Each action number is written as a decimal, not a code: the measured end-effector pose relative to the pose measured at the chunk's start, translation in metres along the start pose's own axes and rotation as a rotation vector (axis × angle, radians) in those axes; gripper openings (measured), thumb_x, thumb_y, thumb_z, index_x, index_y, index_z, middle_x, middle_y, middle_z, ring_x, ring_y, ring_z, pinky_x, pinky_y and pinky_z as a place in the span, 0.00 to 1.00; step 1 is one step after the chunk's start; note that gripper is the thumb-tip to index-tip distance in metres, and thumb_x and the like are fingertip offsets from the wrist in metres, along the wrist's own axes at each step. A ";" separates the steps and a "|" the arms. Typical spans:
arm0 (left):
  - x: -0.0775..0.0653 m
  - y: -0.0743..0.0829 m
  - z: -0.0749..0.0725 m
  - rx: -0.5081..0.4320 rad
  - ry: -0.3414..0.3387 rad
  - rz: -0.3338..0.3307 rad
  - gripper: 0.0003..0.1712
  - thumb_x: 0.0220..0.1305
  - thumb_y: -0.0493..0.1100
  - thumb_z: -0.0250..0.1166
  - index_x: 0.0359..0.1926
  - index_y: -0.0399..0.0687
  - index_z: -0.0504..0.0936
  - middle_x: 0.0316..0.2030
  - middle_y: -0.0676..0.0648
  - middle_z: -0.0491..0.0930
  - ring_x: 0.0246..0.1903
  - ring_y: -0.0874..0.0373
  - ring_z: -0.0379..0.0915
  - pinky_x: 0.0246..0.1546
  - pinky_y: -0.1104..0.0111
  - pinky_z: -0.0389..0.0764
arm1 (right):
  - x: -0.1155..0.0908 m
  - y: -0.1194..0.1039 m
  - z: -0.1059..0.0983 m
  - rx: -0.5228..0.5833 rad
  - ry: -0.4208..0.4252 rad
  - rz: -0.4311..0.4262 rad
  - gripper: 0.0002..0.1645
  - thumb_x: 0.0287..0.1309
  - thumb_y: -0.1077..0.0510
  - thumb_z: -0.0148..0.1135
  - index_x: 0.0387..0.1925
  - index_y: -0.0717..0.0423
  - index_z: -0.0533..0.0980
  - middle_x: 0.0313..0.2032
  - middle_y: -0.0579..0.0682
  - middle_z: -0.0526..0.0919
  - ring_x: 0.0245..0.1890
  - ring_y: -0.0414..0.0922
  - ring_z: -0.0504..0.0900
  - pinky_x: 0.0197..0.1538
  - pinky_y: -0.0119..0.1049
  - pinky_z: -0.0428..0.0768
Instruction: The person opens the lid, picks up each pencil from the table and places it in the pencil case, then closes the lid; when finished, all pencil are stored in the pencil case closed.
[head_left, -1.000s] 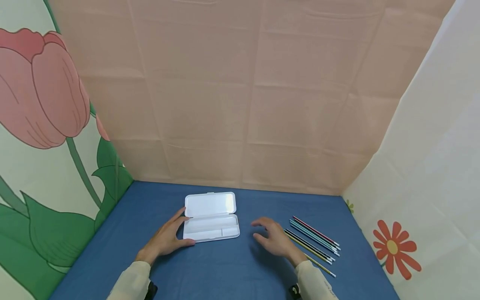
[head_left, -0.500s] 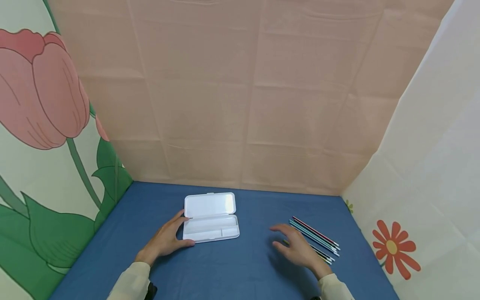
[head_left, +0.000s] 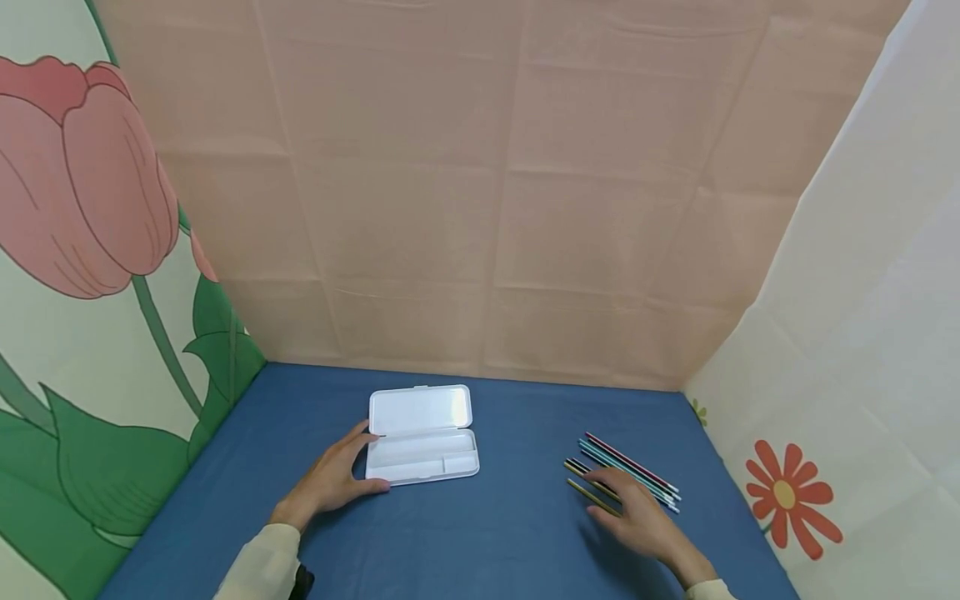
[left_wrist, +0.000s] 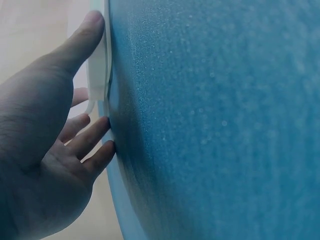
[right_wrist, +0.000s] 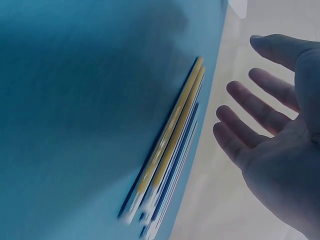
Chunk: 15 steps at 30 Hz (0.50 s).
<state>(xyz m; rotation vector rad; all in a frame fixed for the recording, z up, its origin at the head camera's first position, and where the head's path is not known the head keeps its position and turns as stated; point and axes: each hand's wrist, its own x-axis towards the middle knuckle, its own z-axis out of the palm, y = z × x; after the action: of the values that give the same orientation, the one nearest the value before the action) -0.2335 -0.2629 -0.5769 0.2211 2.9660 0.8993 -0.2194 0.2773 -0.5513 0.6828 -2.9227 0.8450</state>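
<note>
A white pencil case [head_left: 422, 457] lies with its lid [head_left: 420, 410] folded back flat. My left hand [head_left: 330, 479] holds the case's left end, thumb on the near edge and index finger near the hinge; in the left wrist view the thumb lies along the case wall and the other fingertips meet the cloth. My right hand [head_left: 637, 517] hovers over the near pencils, fingers apart and holding nothing. Two yellow pencils [right_wrist: 172, 135] with white ends lie nearest that hand; a dark one lies beside them. Just beyond are teal pencils [head_left: 622, 468] and a red pencil [head_left: 633, 462].
Blue cloth [head_left: 517, 533] covers the table, with a stretch of it between the case and the pencils. A beige sheet [head_left: 487, 208] hangs behind. Patterned cloth walls stand left and right, one with a tulip [head_left: 112, 183], the other with a red flower [head_left: 784, 495].
My right hand has moved right and toward me, from the space beside the pencil case to over the pencils. The left hand and the case have stayed put.
</note>
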 end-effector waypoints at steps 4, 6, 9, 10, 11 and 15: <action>0.000 -0.001 0.000 0.002 -0.001 0.000 0.58 0.58 0.68 0.86 0.80 0.43 0.76 0.89 0.33 0.59 0.84 0.26 0.63 0.78 0.28 0.71 | -0.011 0.009 -0.004 -0.030 0.009 -0.002 0.29 0.69 0.54 0.81 0.68 0.51 0.84 0.64 0.48 0.89 0.64 0.57 0.88 0.63 0.54 0.89; 0.000 -0.001 0.000 -0.001 -0.001 0.002 0.58 0.58 0.68 0.86 0.79 0.43 0.76 0.89 0.33 0.59 0.84 0.26 0.63 0.78 0.28 0.71 | -0.016 0.013 -0.006 -0.036 0.009 0.009 0.30 0.67 0.52 0.82 0.67 0.52 0.84 0.63 0.49 0.90 0.63 0.58 0.89 0.62 0.52 0.89; 0.000 -0.001 0.000 -0.001 -0.002 0.000 0.57 0.58 0.68 0.86 0.79 0.44 0.76 0.89 0.32 0.59 0.84 0.26 0.63 0.78 0.28 0.71 | -0.024 0.022 -0.008 -0.044 0.009 0.017 0.31 0.65 0.50 0.84 0.66 0.53 0.85 0.61 0.51 0.90 0.61 0.59 0.89 0.61 0.51 0.90; 0.000 0.000 0.000 -0.004 -0.003 -0.003 0.57 0.58 0.68 0.86 0.79 0.44 0.76 0.89 0.33 0.59 0.84 0.26 0.63 0.79 0.28 0.71 | -0.026 0.024 -0.009 -0.047 0.009 0.014 0.31 0.65 0.49 0.84 0.65 0.54 0.85 0.61 0.51 0.91 0.60 0.59 0.89 0.60 0.51 0.90; 0.000 0.000 0.000 -0.005 -0.003 -0.005 0.57 0.58 0.68 0.86 0.79 0.44 0.76 0.89 0.33 0.58 0.84 0.26 0.63 0.79 0.28 0.71 | -0.028 0.027 -0.010 -0.052 0.012 0.012 0.32 0.64 0.48 0.85 0.65 0.54 0.85 0.60 0.51 0.91 0.60 0.59 0.90 0.60 0.51 0.90; 0.002 0.001 0.000 -0.005 -0.007 -0.018 0.57 0.58 0.67 0.86 0.79 0.44 0.76 0.89 0.33 0.58 0.84 0.26 0.62 0.79 0.27 0.70 | -0.036 0.036 -0.011 -0.077 0.010 0.010 0.34 0.60 0.45 0.87 0.63 0.55 0.86 0.58 0.50 0.91 0.57 0.57 0.90 0.58 0.50 0.90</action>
<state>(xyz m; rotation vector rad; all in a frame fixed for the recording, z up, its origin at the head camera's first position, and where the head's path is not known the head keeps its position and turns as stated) -0.2351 -0.2620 -0.5769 0.1972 2.9544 0.9015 -0.2027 0.3245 -0.5653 0.6573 -2.9346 0.7306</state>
